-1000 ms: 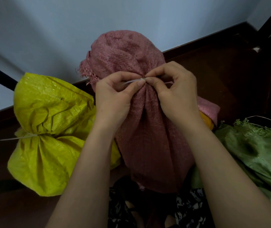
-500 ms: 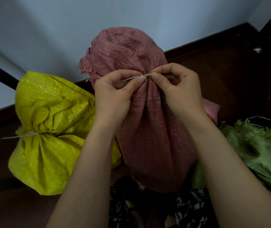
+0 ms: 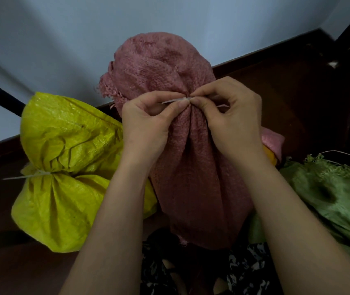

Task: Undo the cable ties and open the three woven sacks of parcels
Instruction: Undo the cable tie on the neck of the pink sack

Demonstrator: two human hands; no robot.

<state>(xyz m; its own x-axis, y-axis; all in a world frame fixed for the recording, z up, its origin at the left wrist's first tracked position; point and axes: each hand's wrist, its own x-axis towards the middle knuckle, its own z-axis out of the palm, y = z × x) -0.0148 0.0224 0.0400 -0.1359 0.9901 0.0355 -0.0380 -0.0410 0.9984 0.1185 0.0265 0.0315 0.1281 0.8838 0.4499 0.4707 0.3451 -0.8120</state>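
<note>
A pale blue-grey wall point(image 3: 67, 39) fills the upper half of the view, meeting a dark brown floor point(image 3: 293, 86) along a dark skirting line. The pink woven sack point(image 3: 191, 171) stands upright in the centre, its neck gathered tight about a third of the way down and its frayed mouth bunched above. To its left the yellow woven sack point(image 3: 67, 188) lies on the floor, touching the pink one, cinched at the waist by a pale cable tie point(image 3: 27, 176) whose tail sticks out leftward. To the right lies the green woven sack point(image 3: 335, 194), its frayed mouth loose and slack. The left hand point(image 3: 146, 126) and the right hand point(image 3: 235, 122) both sit at the pink sack's neck, fingers curled, each pinching the white cable tie point(image 3: 176, 101) between thumb and forefinger. Their fingertips nearly meet at the tie's head, and its tail points left over the left thumb.
</note>
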